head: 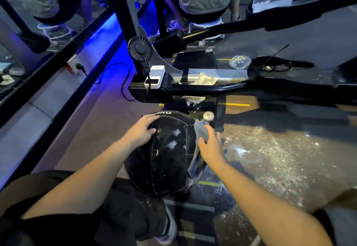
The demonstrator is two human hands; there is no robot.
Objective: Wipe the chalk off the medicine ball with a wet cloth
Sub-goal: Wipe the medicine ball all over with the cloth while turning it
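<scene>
Wet, glistening floor [270, 149] spread to the right, speckled with water or chalk residue; a black equipment frame [251, 88] across the middle, with a crumpled pale rag [205, 78] lying on it. Below that, black medicine ball [164, 155], marked in kilograms at its far edge, resting low in front of the knees, surface shiny and streaked, with a few pale smudges near the top centre. Steadied on its upper left by the left hand [141, 129], palm flat, fingers spread wide over the panel, gripping nothing. Against the ball's right flank, a grey cloth [199, 149], damp-looking, pressed or draped there under the right hand [210, 147]; fingers loosely curled around the cloth, exact hold hard to tell through blur. Likely mid-wipe, working the right side. Pale marks on top not yet cleared, so probably partway through. Next move calling for a firm brace from the left while sweeping the cloth up across the top panels, or rolling the ball to expose untouched seams.
</scene>
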